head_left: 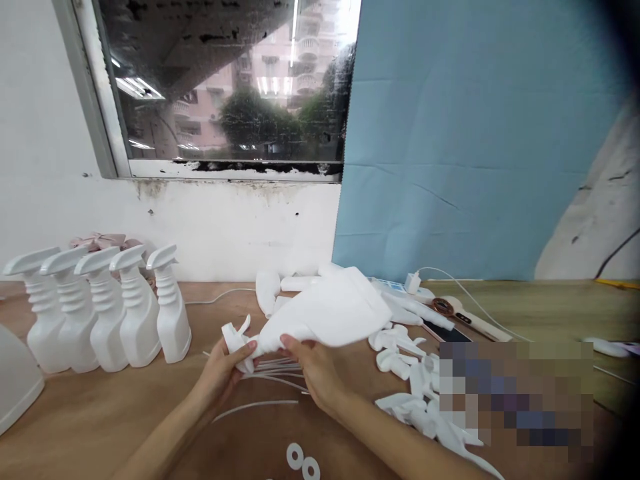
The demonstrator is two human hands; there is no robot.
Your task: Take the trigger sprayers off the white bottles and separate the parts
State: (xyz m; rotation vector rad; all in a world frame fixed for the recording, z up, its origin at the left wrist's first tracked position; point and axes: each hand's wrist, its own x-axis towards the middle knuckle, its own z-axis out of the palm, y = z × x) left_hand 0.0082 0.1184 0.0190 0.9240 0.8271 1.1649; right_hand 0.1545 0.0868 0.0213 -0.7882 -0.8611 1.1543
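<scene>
A white plastic spray bottle (335, 310) lies on its side in the air over the wooden table (100, 407), its body pointing right. My right hand (313, 370) is wrapped round the bottle's neck from below. My left hand (225, 373) is closed on the white trigger spray head (236, 337) at the bottle's mouth. Thin white dip tubes (277, 367) lie on the table right under both hands.
Several finished spray bottles (107, 310) stand in a row at the left. Loose trigger heads (405, 363) are heaped at the right, empty bottles (270, 290) lie behind. Two white washers (303, 461) sit near the front edge. A power strip (400, 288) with charger and cable lies at the back right.
</scene>
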